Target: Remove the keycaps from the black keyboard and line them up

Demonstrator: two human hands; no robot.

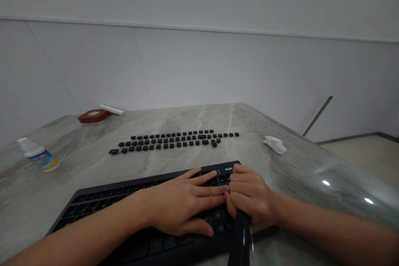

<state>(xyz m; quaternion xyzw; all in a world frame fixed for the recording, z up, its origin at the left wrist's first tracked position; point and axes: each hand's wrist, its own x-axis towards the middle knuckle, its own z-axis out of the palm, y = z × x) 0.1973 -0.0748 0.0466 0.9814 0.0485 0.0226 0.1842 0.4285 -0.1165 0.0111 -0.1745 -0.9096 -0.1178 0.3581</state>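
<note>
A black keyboard (102,189) lies at a slant in front of me, with bare switch spots showing at its right end. My left hand (183,201) rests flat over its middle and right part, palm down, fingers stretched toward the right. Beside those fingertips, my right hand (251,195) is closed in a fist around a black stick-like tool (240,241). The tool's thick shaft points back toward me; its working end is hidden by my hand. Beyond the keyboard, several loose black keycaps (165,146) are laid out in rows on the tabletop.
On the grey marbled table (84,162), a white spray bottle (43,160) lies at the left. A red-brown case (92,116) and a white flat item (111,109) are at the back left. A crumpled white tissue (274,144) lies right. A pale wall stands behind.
</note>
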